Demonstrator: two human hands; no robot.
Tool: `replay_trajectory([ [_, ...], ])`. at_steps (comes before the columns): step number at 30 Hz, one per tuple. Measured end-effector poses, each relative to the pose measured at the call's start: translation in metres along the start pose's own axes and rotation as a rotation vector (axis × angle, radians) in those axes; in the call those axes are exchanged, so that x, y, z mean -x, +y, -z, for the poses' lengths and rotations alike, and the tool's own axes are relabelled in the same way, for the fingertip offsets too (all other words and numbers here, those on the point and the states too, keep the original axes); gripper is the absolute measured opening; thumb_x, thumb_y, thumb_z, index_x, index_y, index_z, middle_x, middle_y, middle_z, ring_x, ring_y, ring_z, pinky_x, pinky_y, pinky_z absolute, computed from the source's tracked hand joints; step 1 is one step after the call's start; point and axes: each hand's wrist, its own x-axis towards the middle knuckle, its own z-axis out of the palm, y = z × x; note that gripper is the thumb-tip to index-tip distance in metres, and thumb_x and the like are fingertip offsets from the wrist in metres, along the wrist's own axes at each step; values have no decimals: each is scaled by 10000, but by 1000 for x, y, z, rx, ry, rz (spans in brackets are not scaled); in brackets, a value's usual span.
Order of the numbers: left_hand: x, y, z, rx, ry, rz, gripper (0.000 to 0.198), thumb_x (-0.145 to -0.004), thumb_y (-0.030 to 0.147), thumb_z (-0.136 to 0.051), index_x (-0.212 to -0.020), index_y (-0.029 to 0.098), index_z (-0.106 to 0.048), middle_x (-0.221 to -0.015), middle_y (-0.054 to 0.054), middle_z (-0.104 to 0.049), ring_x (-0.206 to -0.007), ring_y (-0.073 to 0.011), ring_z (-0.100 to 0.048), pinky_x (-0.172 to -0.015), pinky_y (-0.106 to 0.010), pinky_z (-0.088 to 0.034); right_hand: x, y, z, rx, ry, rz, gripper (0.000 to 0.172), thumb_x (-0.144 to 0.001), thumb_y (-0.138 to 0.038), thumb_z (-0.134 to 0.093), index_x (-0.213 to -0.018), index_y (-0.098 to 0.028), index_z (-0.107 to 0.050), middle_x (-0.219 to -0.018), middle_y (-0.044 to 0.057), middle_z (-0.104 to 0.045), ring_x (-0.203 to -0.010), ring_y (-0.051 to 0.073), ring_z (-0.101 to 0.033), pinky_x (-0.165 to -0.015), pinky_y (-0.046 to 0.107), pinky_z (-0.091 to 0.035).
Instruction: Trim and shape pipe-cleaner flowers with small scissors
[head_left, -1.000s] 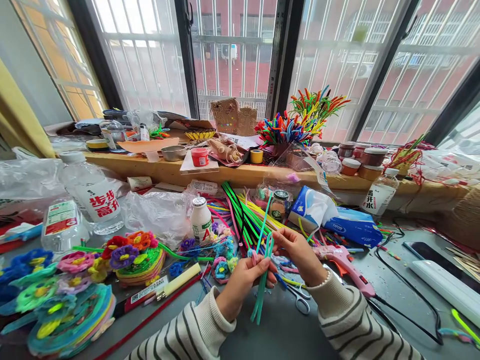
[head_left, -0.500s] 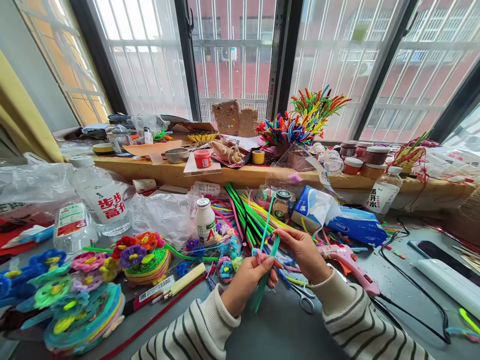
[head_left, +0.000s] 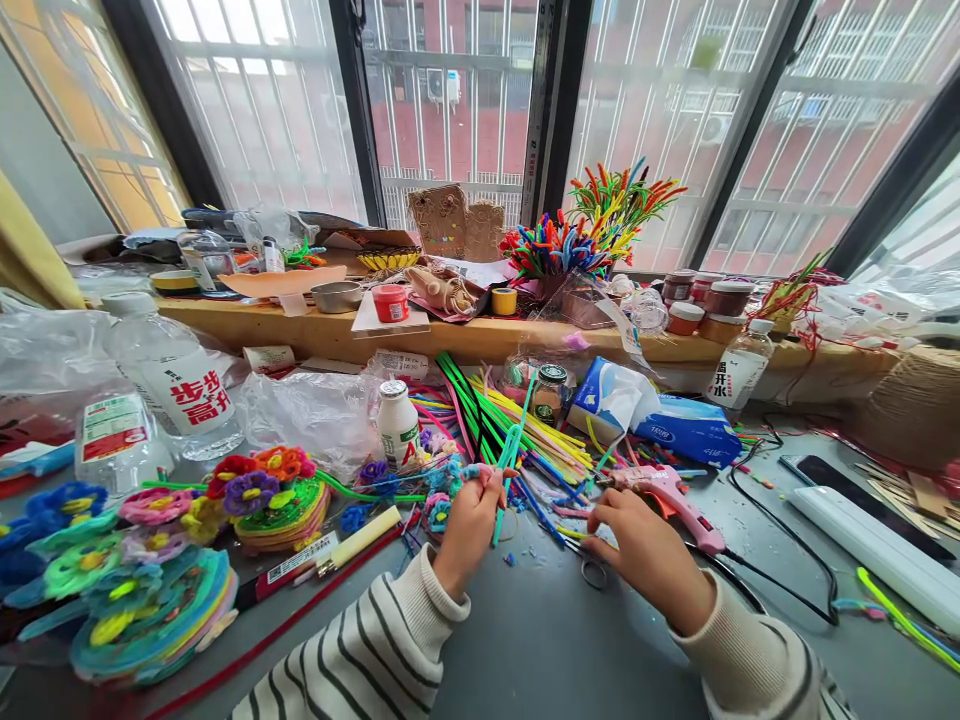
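My left hand (head_left: 474, 525) is closed around a small bundle of teal pipe cleaners (head_left: 511, 448), which sticks out above and below the fingers. My right hand (head_left: 637, 550) hovers low at the scissors (head_left: 594, 574), thumb and forefinger apart beside the handles. Whether a fingertip touches the scissors I cannot tell, as the hand hides part of them. Behind both hands lies a heap of loose pipe cleaners (head_left: 551, 455) in green, yellow, pink and blue. A pink glue gun (head_left: 675, 500) rests just beyond my right hand.
Pipe-cleaner flowers (head_left: 251, 500) and a layered round piece (head_left: 161, 620) crowd the left, with a large water bottle (head_left: 176, 385) behind. A white bottle (head_left: 397, 425) stands mid-table. Right are a tissue pack (head_left: 690, 428), a black cable (head_left: 825, 560) and a long white case (head_left: 877, 555).
My right hand has let go of the teal pipe cleaners and moved right and down to the scissors. My left hand keeps the bundle, now farther left. The view has shifted slightly.
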Motion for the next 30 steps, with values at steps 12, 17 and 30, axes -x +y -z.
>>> replay_trajectory([
  [12,1,1,-1,26,-25,-57,326,-737,437,-405,-711,139,-536,-484,43,-412,-374,-59,-301,-348,-188,-217,12,-23,12,304,-275,-59,143,-634,-103,-572,-772,-106,-609,-843,111,-577,-819,251,-532,-639,297,-424],
  [17,4,4,-3,42,-16,-106,260,-737,388,-436,-681,142,-502,-574,20,-472,-417,-63,-392,-389,-188,-307,10,-24,6,292,-350,-123,198,-625,-92,-509,-792,-68,-613,-849,148,-580,-803,258,-545,-613,291,-406],
  [30,2,3,-1,210,118,-28,322,-680,471,-482,-679,150,-507,-458,93,-183,-374,-38,-158,-352,-183,-111,8,15,34,55,-312,41,101,-553,-123,-525,-550,-169,-615,-668,44,-573,-596,172,-525,-518,247,-339],
])
